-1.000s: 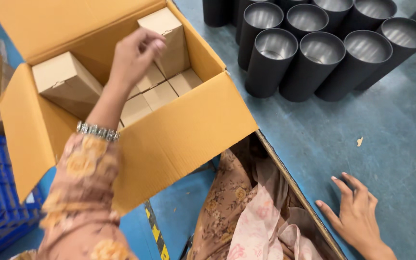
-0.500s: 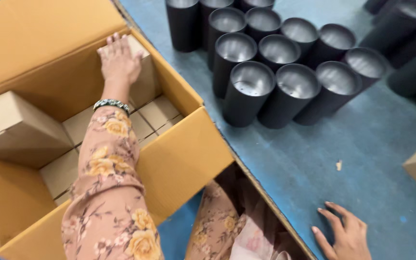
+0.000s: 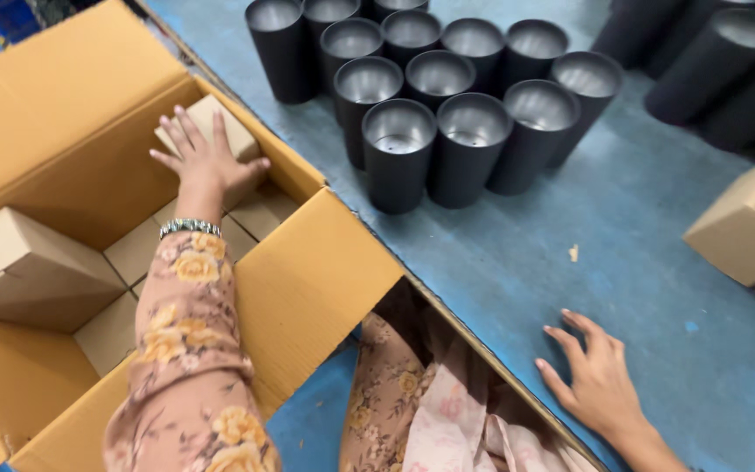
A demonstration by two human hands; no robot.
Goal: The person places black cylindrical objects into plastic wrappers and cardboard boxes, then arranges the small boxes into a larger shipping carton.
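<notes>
small tan carton (image 3: pixel 211 131) | closed | tilted | large box's far corner

The scene is evenly and brightly lit from above. Soft glare is seen inside the silvery interiors of the black cylindrical metal cups (image 3: pixel 447 131), and short, soft shadows are cast on the blue painted tabletop (image 3: pixel 517 262). Slight motion blur is noticed throughout, with stretching at the edges.
</notes>
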